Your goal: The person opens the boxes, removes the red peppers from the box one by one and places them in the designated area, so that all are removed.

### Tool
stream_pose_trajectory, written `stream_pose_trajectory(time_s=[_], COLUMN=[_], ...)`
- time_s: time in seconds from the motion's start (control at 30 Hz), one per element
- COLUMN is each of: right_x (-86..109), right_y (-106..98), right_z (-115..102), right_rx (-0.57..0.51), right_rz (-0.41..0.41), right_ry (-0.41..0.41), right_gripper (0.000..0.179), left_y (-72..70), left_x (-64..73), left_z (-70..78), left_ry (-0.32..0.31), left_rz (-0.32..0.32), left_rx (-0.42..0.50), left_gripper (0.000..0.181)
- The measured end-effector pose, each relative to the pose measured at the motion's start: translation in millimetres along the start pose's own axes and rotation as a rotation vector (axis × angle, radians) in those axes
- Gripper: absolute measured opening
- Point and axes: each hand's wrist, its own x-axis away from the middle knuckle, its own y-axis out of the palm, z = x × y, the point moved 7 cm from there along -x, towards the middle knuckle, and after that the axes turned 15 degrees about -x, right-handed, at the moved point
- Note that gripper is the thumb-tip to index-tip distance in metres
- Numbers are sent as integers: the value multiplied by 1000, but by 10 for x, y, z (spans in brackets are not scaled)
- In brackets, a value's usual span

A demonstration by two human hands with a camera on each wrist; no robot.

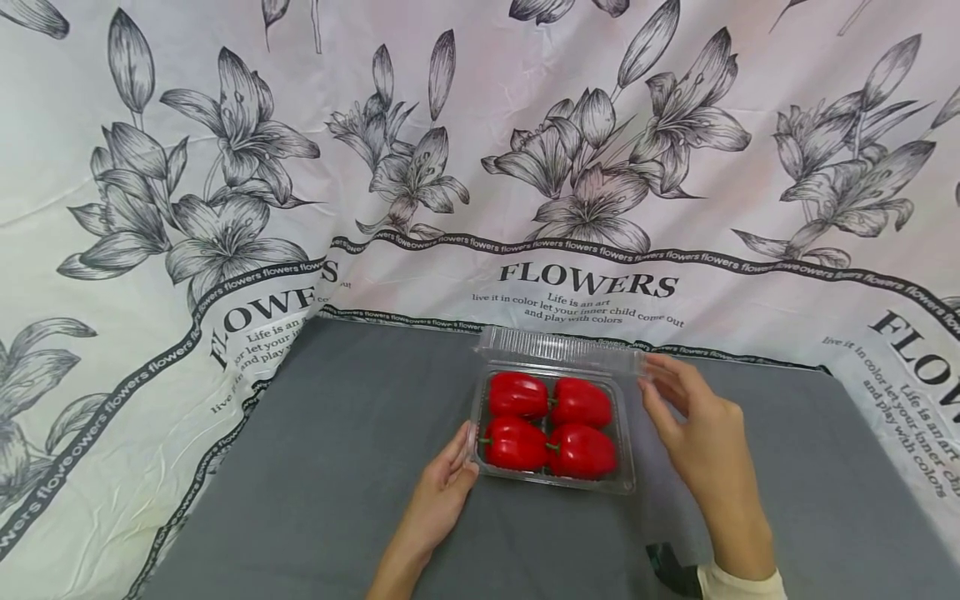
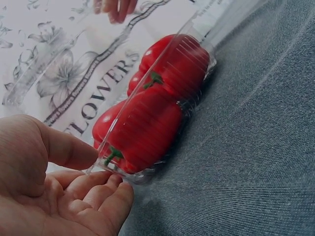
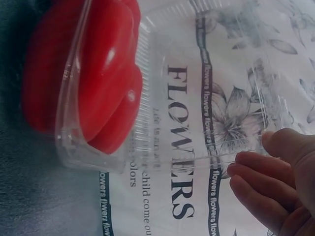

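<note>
A clear plastic clamshell container (image 1: pixel 555 481) stands on the grey cloth with its hinged lid (image 1: pixel 562 348) raised at the back. Inside, several red bell peppers (image 1: pixel 516 443) with green stems lie in two rows. My left hand (image 1: pixel 444 490) grips the container's left rim near the front corner, thumb above and fingers beneath. At the lid's right edge, my right hand (image 1: pixel 705 433) pinches the thin plastic between thumb and fingers. The right wrist view shows the lid (image 3: pixel 197 160) tilted up, with the printed backdrop visible through it.
Grey cloth (image 1: pixel 337 467) covers the table around the container. Behind it hangs a white curtain (image 1: pixel 420 283) printed with flowers and lettering, its lower edge meeting the table just beyond the lid. A dark strap (image 1: pixel 671 571) shows by the right sleeve.
</note>
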Motion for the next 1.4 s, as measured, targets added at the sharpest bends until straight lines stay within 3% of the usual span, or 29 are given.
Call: stream_pose_trajectory(time_s=[0.63,1.4], right_x=[-212,-314], right_y=[13,183], right_z=[158,550], right_rx=[17,15], right_rz=[66,32], right_ry=[34,169], right_gripper=[35,26], left_y=[-14,-22], left_x=[-1,-20], left_z=[1,22], left_ry=[-7,-6], left_rz=[6,-6], left_rx=[-7,16], left_gripper=[63,63])
